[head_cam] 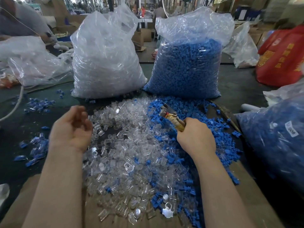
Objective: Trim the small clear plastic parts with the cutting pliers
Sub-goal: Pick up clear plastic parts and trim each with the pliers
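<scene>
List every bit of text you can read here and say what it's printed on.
"800": white sticker on the bag of blue parts at the right, seen tilted.
Gold characters on the red bag: too blurred to read.
Nothing readable on the cutting pliers or the two big bags.

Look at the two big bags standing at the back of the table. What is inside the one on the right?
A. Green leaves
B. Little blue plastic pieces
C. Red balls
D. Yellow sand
B: the right-hand clear bag is packed with little blue plastic pieces, the same colour as the loose blue pile beneath the right hand holding the cutting pliers.
</scene>
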Motion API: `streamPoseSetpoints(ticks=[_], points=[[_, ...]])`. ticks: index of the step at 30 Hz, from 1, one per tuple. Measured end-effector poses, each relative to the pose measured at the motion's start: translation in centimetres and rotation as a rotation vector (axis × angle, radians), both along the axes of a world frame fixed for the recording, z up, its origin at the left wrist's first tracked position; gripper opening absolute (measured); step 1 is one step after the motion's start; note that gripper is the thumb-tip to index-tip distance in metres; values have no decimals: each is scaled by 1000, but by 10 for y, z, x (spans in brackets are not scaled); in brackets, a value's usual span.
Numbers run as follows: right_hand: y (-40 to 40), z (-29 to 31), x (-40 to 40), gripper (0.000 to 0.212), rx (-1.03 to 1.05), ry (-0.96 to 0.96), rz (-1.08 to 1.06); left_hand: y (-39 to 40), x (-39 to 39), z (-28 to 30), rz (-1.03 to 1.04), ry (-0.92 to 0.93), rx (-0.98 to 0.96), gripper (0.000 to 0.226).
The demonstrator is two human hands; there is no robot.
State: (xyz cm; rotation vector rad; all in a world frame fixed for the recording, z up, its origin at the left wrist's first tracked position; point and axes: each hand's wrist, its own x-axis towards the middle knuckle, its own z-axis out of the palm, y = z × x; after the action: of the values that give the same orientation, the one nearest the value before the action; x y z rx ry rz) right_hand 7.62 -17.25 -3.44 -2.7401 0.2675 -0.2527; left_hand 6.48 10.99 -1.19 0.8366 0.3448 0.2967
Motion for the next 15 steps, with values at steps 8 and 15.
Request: streamPoseSetpoints(ticks=[8, 15], points=[[4, 2, 2, 8, 14, 87, 50, -72, 4, -7, -388, 105, 1252, 18], [5, 1, 3, 20, -10, 111, 57, -83, 9, -18, -373, 190, 1620, 17]])
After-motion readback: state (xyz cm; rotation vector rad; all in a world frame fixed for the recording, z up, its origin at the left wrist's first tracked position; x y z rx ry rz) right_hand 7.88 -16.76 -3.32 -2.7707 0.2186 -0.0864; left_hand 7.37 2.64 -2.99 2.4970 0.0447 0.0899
